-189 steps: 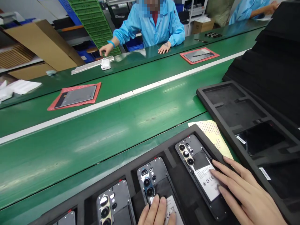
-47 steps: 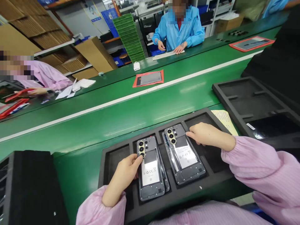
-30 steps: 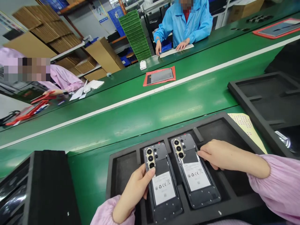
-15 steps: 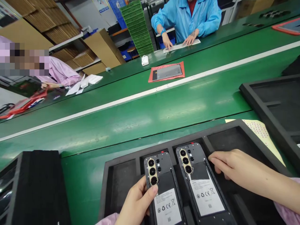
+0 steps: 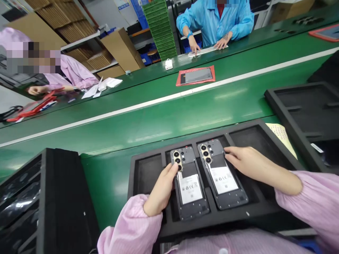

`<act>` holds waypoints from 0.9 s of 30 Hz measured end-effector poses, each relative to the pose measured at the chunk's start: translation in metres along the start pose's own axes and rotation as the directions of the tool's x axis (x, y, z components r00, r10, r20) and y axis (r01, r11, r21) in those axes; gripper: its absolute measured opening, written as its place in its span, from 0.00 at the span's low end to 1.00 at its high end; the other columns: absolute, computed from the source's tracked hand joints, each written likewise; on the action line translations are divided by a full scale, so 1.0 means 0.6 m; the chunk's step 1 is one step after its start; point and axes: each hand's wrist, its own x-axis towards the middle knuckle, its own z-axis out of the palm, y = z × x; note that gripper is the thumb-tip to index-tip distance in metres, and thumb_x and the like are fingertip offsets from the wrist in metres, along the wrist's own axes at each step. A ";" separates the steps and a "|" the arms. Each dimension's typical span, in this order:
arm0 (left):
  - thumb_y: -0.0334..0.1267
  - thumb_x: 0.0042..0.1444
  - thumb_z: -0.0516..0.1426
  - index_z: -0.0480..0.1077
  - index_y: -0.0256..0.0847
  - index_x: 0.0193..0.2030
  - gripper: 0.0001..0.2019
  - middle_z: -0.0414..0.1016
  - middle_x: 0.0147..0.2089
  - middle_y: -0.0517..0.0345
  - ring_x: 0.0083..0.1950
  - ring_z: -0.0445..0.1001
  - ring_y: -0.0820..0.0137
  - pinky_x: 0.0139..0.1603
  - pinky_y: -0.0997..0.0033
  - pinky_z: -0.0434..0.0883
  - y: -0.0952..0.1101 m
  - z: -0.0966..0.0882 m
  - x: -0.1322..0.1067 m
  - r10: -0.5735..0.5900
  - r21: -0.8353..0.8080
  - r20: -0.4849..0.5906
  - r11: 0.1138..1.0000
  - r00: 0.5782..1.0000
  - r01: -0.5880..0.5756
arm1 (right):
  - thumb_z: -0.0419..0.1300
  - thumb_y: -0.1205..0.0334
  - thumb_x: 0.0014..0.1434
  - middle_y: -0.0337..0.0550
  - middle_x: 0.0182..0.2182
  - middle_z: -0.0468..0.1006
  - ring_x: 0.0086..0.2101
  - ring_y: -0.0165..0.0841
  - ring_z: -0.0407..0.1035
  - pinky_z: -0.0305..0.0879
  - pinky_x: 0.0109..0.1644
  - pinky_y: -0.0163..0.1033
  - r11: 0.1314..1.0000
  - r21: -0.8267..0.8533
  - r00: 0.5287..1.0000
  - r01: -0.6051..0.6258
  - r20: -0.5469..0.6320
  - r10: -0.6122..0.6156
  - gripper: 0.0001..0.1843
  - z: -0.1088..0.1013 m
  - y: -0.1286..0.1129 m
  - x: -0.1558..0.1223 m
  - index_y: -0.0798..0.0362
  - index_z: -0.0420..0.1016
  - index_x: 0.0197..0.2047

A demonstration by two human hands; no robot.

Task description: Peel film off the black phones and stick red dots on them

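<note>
Two smartphones without back covers lie side by side in a black foam tray (image 5: 148,158), camera ends away from me. Each shows a row of three lenses and a white printed battery label. My left hand (image 5: 162,188) grips the left smartphone (image 5: 191,188) along its left edge, thumb over the lowest lens. At the upper right edge of the right smartphone (image 5: 224,180), my right hand (image 5: 243,159) is closed with its fingertips against the side; its lower fingers are partly hidden.
Black foam trays (image 5: 60,197) stand stacked at the left. Another black tray (image 5: 299,106) lies at the right, near a yellow dotted sheet (image 5: 282,137). Across the green conveyor (image 5: 148,123) sit a red pouch with a screen panel (image 5: 196,76) and two co-workers.
My view has shifted, so the tray and both smartphones appear higher and whole. My hands stay at the same smartphones. The left co-worker's hand has moved away from the red item.
</note>
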 end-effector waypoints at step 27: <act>0.59 0.47 0.58 0.70 0.36 0.37 0.25 0.77 0.40 0.48 0.44 0.74 0.61 0.47 0.62 0.69 0.021 0.173 -0.028 0.482 -0.306 -0.036 0.829 0.876 -0.469 | 0.68 0.43 0.42 0.45 0.46 0.75 0.46 0.47 0.69 0.70 0.46 0.49 0.194 0.924 0.944 0.329 -0.324 -0.060 0.31 0.034 -0.046 -0.071 0.49 0.70 0.47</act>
